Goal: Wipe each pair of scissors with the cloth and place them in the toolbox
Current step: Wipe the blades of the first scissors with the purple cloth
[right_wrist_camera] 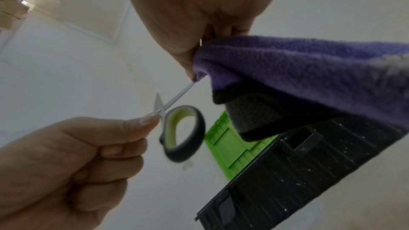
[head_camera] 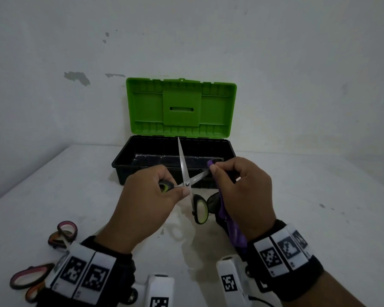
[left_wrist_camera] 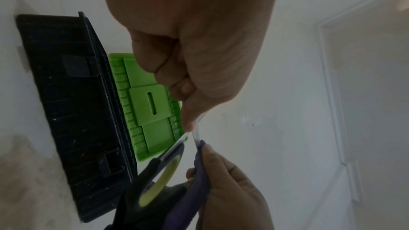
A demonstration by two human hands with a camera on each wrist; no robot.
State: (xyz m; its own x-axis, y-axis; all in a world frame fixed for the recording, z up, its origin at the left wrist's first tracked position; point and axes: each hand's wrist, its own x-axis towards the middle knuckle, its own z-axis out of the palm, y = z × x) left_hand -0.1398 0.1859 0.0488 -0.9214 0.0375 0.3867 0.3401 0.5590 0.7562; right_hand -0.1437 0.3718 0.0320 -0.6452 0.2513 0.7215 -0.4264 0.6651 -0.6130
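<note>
Holding the green-handled scissors (head_camera: 187,185) wide open above the table (head_camera: 319,196), just in front of the toolbox (head_camera: 124,165), so each blade can be reached alone. Left hand (head_camera: 146,200) gripping one handle loop, fingers curled tight, thumb tip pressing near the pivot, probably keeping the blades from swinging shut. Right hand (head_camera: 242,191) pinching the purple cloth (head_camera: 233,231) around the far end of one blade, the rest of the cloth hanging under the palm. Other blade pointing up over the open box, free handle loop dangling. Leaving the green lid (head_camera: 181,107) propped upright, ready for dropping the scissors in. Keeping the pink and orange scissors (head_camera: 62,234) waiting at the near left, apparently still to be wiped.
</note>
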